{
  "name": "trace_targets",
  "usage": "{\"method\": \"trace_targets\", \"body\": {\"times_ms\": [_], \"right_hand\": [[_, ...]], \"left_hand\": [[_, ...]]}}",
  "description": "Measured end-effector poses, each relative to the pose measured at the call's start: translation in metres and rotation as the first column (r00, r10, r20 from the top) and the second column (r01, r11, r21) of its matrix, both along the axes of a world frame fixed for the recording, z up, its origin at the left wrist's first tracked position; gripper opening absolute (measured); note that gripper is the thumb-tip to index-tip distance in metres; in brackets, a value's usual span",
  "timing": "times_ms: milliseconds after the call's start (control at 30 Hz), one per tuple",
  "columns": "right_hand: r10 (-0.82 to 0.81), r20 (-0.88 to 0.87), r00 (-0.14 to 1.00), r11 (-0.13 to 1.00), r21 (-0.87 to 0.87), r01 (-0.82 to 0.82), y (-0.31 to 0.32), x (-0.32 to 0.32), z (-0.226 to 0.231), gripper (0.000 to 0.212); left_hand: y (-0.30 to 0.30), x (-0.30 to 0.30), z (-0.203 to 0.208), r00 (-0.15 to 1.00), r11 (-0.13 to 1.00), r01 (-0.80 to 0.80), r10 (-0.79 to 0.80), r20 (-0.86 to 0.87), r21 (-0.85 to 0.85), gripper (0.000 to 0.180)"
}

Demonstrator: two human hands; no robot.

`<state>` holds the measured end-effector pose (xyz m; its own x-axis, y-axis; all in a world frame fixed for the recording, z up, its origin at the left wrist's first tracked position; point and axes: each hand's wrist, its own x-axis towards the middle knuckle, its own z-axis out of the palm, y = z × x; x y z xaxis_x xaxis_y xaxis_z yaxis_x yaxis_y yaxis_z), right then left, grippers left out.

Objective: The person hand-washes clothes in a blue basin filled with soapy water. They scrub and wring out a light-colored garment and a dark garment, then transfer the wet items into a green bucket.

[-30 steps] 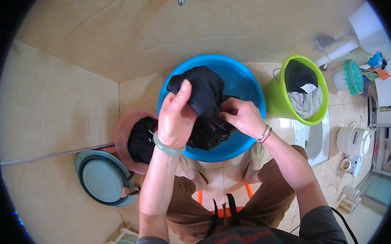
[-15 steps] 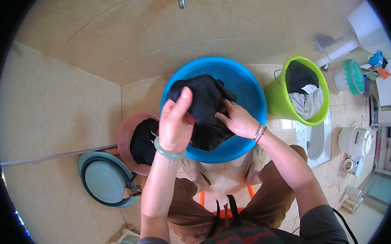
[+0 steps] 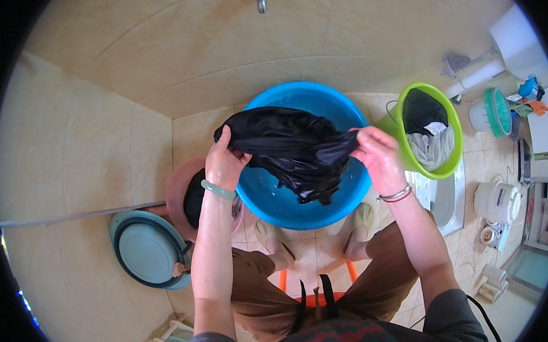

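A wet black garment (image 3: 287,144) is stretched sideways between my hands above the blue basin (image 3: 339,213); its lower folds hang into the basin. My left hand (image 3: 225,164), with a pale green bangle at the wrist, grips the garment's left end near the basin's left rim. At the basin's right rim my right hand (image 3: 377,154), with a silver bangle and a red cord, pinches the other end. Some water shows inside the basin below the cloth. What kind of garment it is, I cannot tell.
A pink basin (image 3: 176,188) with dark clothes stands left of the blue one. Beside it are stacked grey-blue basins (image 3: 148,251). At right is a green bucket (image 3: 453,163) of laundry, by a white squat toilet (image 3: 447,203). A tap (image 3: 261,0) juts from the wall.
The bunched black garment has been spread out sideways. My right hand has moved right and up with its end, while my left hand has shifted left and now grips the other end.
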<state>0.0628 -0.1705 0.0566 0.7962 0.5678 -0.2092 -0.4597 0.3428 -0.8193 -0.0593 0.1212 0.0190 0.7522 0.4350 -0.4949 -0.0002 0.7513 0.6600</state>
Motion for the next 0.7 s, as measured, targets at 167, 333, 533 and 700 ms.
{"method": "trace_targets", "body": {"times_ms": [167,333,533,700], "right_hand": [[-0.040,-0.241,0.970,0.882,0.448,0.148,-0.021,0.021,0.005,0.022],[0.011,-0.220,0.975,0.828,0.549,0.115,-0.032,0.035,0.013,0.023],[0.131,-0.214,0.968,0.782,0.623,0.032,-0.004,0.022,0.010,0.019],[0.206,-0.223,0.953,0.814,0.580,-0.041,0.015,0.007,0.005,0.016]], "left_hand": [[0.035,-0.018,-0.054,0.977,0.996,-0.081,0.084,-0.196,0.025,0.027],[0.033,-0.020,-0.059,0.916,0.987,0.092,-0.032,-0.401,0.131,0.044],[-0.019,0.004,0.000,0.480,0.191,0.863,-0.024,-0.877,0.467,0.071],[-0.095,0.025,0.018,0.946,-0.046,0.185,-0.264,-0.190,0.982,0.018]]}}
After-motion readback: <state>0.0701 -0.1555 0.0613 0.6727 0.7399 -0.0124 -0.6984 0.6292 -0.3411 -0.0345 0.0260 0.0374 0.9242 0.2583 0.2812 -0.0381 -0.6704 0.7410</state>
